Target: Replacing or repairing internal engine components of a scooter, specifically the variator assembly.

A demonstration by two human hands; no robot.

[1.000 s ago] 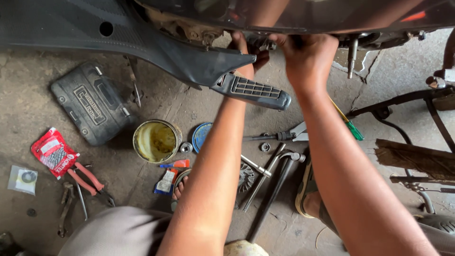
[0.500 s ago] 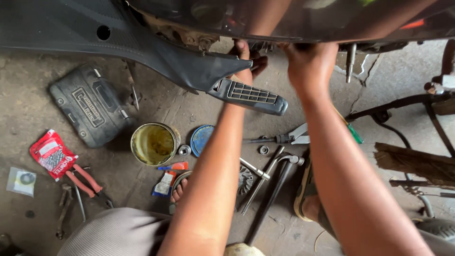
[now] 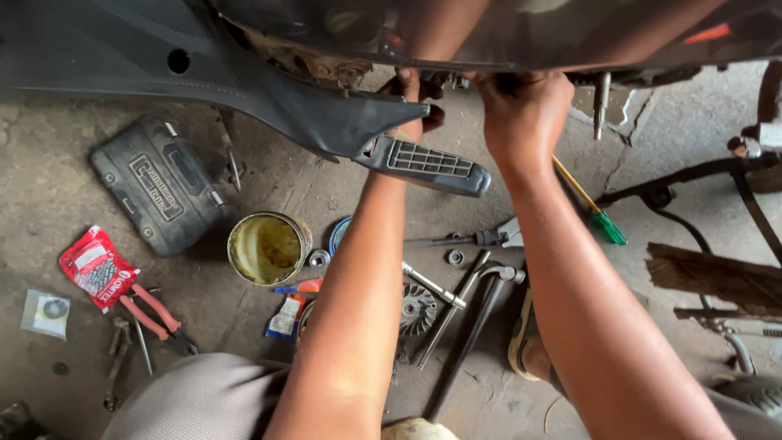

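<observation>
Shifted slightly left and lower in view versus half a second back: black footrest [image 3: 423,163] and plastic panel [image 3: 122,57]; both arms otherwise parked in the same spot. Left hand [image 3: 411,94] up under the dark scooter underside [image 3: 489,33], fingers curled around something at the grimy mount area, exact part hidden by the panel edge. Right hand [image 3: 521,106] closed tight just beside it, gripping a piece at the same edge; cannot tell what. Risks, as judgement: greasy metal plus overhead reach, so easy slip; loose fastener could drop into the clutter below and vanish; hanging bolt [image 3: 601,102] close to right wrist, scrape hazard. Footrest ribbed, hard rubber look, elongated bar. Panel matte, textured plastic, one round hole. Below on cracked concrete floor [image 3: 49,179]: round tin [image 3: 265,248] with yellowish greasy inside, blue lid [image 3: 336,235] on edge beside it, small bearing [image 3: 318,259], finned round metal pulley face [image 3: 417,308], long steel wrenches [image 3: 468,326], green-tipped yellow screwdriver [image 3: 590,208] near right forearm. Further left: black ribbed cover [image 3: 159,187], red foil packet [image 3: 96,269], red-handled pliers [image 3: 155,314], clear bag [image 3: 46,314] with a ring. Rough wood plank [image 3: 717,277] at right.
</observation>
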